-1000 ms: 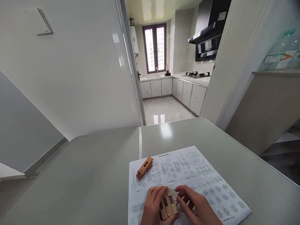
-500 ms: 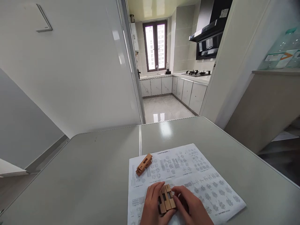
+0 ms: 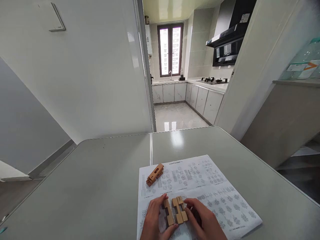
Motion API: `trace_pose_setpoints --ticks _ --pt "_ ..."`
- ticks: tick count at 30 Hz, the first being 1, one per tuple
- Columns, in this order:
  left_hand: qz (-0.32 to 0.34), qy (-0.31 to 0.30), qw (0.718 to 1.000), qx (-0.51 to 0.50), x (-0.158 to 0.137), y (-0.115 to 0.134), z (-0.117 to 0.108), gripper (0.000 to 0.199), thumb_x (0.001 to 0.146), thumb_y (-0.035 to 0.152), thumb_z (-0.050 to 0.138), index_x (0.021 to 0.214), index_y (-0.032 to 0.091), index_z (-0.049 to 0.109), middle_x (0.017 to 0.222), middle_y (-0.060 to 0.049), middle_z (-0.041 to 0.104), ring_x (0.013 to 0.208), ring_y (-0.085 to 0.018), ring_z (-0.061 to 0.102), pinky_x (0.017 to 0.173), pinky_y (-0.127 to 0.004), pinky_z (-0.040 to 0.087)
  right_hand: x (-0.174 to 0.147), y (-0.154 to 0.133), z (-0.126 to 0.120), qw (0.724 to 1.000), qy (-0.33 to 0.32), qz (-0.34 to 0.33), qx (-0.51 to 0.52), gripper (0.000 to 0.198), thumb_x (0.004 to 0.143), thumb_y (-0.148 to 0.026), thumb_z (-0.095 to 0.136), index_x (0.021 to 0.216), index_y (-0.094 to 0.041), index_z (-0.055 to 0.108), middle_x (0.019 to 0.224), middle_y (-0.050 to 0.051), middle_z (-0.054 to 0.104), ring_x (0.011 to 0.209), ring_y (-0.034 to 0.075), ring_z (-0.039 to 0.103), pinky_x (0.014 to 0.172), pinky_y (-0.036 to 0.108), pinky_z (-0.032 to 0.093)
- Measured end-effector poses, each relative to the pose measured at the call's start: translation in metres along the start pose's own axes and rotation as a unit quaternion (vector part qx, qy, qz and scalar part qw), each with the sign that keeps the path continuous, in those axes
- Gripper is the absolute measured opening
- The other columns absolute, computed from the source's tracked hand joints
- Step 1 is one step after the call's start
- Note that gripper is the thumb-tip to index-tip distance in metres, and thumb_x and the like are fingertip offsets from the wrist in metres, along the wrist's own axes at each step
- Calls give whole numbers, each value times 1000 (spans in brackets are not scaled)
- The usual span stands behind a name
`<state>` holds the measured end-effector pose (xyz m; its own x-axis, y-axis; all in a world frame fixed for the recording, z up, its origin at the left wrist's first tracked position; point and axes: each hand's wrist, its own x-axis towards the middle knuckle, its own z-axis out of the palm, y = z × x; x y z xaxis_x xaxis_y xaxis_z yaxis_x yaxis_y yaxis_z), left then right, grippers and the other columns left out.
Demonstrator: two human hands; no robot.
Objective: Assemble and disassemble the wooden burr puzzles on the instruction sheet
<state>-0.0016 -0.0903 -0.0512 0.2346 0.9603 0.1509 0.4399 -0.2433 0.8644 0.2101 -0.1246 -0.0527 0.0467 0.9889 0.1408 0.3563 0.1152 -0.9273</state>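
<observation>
My left hand (image 3: 153, 218) grips a notched wooden puzzle piece (image 3: 170, 217) lengthwise, fingers at its far end and thumb at the near end. To its right, across a narrow gap, two more notched wooden puzzle pieces (image 3: 179, 217) lie side by side, one marked with a number. My right hand (image 3: 205, 218) is closed at their right edge, its fingertips against them. Farther off, a small stack of reddish-brown wooden puzzle pieces (image 3: 155, 174), marked 2, rests on the printed sheet (image 3: 217, 178). Both hands are over the sheet's near part.
The sheet, covered in small diagrams, lies on a grey-green table (image 3: 100, 186) with a seam (image 3: 151, 150). A white wall panel (image 3: 107, 83) rises behind the table on the left. At right, large plastic bottles (image 3: 302, 66) stand on a ledge. A kitchen lies beyond.
The left piece has come apart from the other two, moving left with my left hand. My right hand stays by the remaining pair. The view has shifted slightly.
</observation>
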Motion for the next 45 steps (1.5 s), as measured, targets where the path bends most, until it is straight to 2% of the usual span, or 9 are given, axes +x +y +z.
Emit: trace_pose_setpoints --ticks 3,7,13,17,21,24,32,38,45 --pt "-21 28 999 12 0 0 -2 67 72 30 82 136 29 62 136 -13 64 112 -35 63 99 -50 54 -1 1 2 1000 16 0 2 34 102 -52 49 108 -23 66 93 9 74 77 23 71 71 31 58" --pt "-20 7 1000 4 1 8 -8 63 76 42 80 135 28 63 135 -14 64 118 -36 62 100 -49 54 -2 0 1 1000 22 -1 -4 37 101 -55 49 108 -24 68 91 9 74 75 23 71 69 31 58" --pt "-41 51 996 -58 0 34 -11 54 85 66 64 124 29 70 131 -12 62 124 -34 57 109 -46 45 -1 -2 -3 1000 -7 -2 -24 40 102 -56 46 110 -24 67 94 10 74 81 24 71 75 32 59" --pt "-106 9 980 -168 2 39 -15 72 89 84 36 87 21 72 92 -8 61 80 -23 58 78 -35 51 -2 -2 1 1000 0 9 -21 41 102 -59 45 111 -24 66 91 8 73 77 23 70 73 32 57" --pt "-219 -36 931 -290 4 35 -20 78 81 94 32 62 20 50 60 2 42 53 -12 32 54 -26 34 -4 -2 6 999 34 16 -24 46 101 -64 42 109 -25 65 87 8 73 73 23 69 69 33 56" --pt "-238 -18 918 -317 8 35 -23 74 80 92 40 67 20 50 57 4 39 52 -11 28 52 -23 27 -4 -2 7 999 40 15 -28 47 101 -65 41 108 -25 66 89 8 73 75 24 69 71 33 57" --pt "-265 -50 876 -399 14 33 -21 57 88 75 53 112 23 53 60 10 39 45 -6 13 44 -19 15 -7 -6 4 997 14 -27 -68 30 98 -54 55 98 -26 66 81 4 67 69 21 63 67 31 53" --pt "-261 -84 856 -438 12 17 -14 56 84 75 56 108 24 49 56 11 37 42 -5 9 41 -18 10 -7 2 4 988 10 -98 -117 12 93 -36 64 99 -26 65 92 7 65 85 26 63 76 36 55" --pt "-240 -55 854 -457 17 24 -13 62 82 68 67 117 19 54 72 7 43 48 -3 22 47 -20 17 -9 12 6 990 38 -81 -104 15 98 -40 62 102 -27 68 99 8 66 92 26 65 81 37 58"
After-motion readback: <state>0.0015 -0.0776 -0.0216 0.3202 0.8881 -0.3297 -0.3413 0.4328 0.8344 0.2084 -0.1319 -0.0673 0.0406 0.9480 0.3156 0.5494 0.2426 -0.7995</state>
